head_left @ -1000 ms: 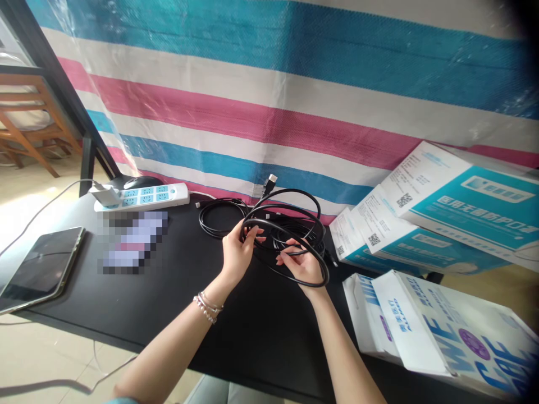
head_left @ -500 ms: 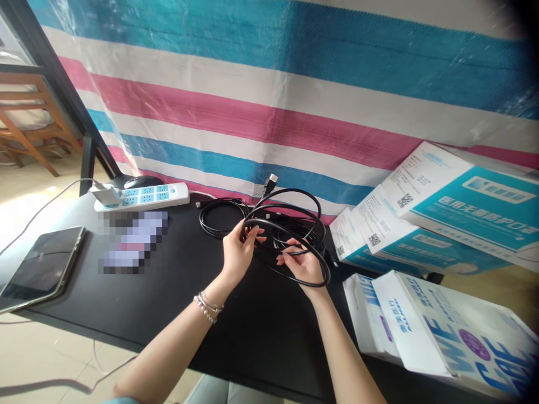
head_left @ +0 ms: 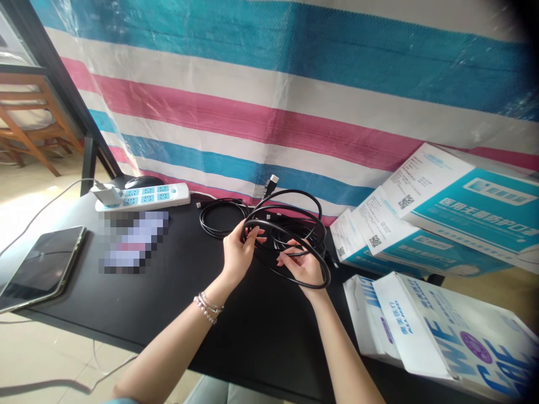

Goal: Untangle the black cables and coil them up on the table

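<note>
Both hands are raised over the black table, holding a looped black cable [head_left: 278, 224]. My left hand [head_left: 239, 251] closes around the bunched loops on their left side. My right hand [head_left: 304, 266] pinches one strand between thumb and fingers, while a larger loop hangs over its wrist. The cable's plug [head_left: 270, 183], with a light metal end, sticks up beyond my left hand. Behind and below lies a pile of coiled black cables [head_left: 290, 238], partly covered by the loops and my right hand. A smaller black coil [head_left: 219, 230] rests left of it.
A white power strip [head_left: 177, 194] with a plugged-in charger [head_left: 107, 194] and a black mouse [head_left: 144, 181] are at the back left. A tablet [head_left: 40, 266] and a pixelated object [head_left: 137, 241] lie left. Mask boxes [head_left: 484, 207] and white cartons [head_left: 425, 331] stand right; a striped sheet [head_left: 252, 84] hangs behind.
Almost nothing differs: the whole view has shifted very slightly. Both hands keep the same hold on the cable loops.
</note>
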The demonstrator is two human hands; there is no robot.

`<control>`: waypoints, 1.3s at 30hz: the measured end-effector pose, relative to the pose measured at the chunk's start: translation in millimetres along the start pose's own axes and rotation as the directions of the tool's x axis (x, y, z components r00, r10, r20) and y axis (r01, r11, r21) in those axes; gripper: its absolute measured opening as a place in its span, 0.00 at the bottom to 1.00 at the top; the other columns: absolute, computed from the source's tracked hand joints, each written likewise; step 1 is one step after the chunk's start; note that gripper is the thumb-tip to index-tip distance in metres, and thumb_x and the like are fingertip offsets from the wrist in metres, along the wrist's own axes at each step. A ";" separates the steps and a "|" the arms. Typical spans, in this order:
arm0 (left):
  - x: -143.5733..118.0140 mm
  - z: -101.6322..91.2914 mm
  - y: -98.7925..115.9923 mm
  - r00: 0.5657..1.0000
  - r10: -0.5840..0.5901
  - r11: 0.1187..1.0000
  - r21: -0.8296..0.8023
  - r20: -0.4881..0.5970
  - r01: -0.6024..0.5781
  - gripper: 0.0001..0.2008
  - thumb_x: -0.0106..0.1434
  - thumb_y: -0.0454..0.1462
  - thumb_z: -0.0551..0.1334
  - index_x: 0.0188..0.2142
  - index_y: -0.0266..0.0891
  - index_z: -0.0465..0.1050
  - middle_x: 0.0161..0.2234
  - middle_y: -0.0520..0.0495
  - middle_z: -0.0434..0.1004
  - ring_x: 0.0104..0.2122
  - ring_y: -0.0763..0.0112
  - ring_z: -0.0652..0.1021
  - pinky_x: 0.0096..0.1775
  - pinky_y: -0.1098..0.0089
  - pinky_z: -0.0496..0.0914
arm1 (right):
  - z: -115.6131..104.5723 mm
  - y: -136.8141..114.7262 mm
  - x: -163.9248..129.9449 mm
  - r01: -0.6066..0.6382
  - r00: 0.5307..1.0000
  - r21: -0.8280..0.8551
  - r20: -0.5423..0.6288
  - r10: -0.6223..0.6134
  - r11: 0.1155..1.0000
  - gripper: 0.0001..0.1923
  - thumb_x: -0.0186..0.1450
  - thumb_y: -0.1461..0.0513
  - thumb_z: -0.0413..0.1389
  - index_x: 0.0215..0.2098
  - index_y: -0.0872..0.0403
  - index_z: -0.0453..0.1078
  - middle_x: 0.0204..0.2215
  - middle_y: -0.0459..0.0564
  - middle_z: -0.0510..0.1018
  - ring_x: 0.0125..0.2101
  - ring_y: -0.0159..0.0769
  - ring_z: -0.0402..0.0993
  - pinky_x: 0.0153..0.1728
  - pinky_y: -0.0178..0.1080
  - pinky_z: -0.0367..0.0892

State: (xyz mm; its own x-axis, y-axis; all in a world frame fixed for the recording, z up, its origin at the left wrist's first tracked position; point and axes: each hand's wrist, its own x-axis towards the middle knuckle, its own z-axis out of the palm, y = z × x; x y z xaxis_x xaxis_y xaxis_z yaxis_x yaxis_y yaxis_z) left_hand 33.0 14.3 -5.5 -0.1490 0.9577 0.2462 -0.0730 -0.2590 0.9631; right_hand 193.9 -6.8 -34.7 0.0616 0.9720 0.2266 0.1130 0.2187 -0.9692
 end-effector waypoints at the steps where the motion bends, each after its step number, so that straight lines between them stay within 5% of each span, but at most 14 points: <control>1: 0.0 0.0 -0.3 1.000 -0.001 1.000 -0.003 0.000 0.001 0.14 0.58 0.44 0.59 0.36 0.35 0.70 0.29 0.46 0.78 0.26 0.66 0.80 0.24 0.77 0.69 | 0.1 -0.4 -0.1 0.000 1.000 -0.003 0.001 0.000 1.000 0.16 0.54 0.58 0.60 0.36 0.51 0.58 0.20 0.41 0.75 0.20 0.33 0.74 0.26 0.37 0.71; 30: -0.7 0.6 1.5 1.000 0.000 1.000 -0.006 -0.005 0.000 0.13 0.58 0.44 0.59 0.36 0.35 0.70 0.28 0.46 0.78 0.26 0.65 0.80 0.24 0.77 0.70 | 0.7 1.6 0.3 -0.010 0.999 0.026 -0.034 0.011 1.000 0.16 0.54 0.57 0.59 0.36 0.51 0.60 0.20 0.41 0.74 0.19 0.34 0.74 0.26 0.38 0.71; 39: 1.5 -0.7 2.9 1.000 -0.021 1.000 -0.007 -0.011 0.021 0.11 0.57 0.42 0.59 0.35 0.36 0.71 0.28 0.46 0.79 0.26 0.66 0.80 0.24 0.76 0.70 | -3.7 -12.9 -3.3 -0.016 0.994 -0.037 0.108 0.020 0.999 0.12 0.52 0.60 0.62 0.34 0.52 0.68 0.26 0.45 0.75 0.27 0.34 0.73 0.30 0.36 0.68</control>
State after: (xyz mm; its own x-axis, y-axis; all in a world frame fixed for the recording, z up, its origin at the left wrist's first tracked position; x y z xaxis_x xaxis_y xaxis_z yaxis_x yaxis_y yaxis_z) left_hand 31.9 14.9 -2.4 -0.1581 0.9616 0.2244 -0.0833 -0.2395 0.9673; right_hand 195.9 -13.1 -22.6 -0.0435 0.9797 0.1958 0.1489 0.2001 -0.9684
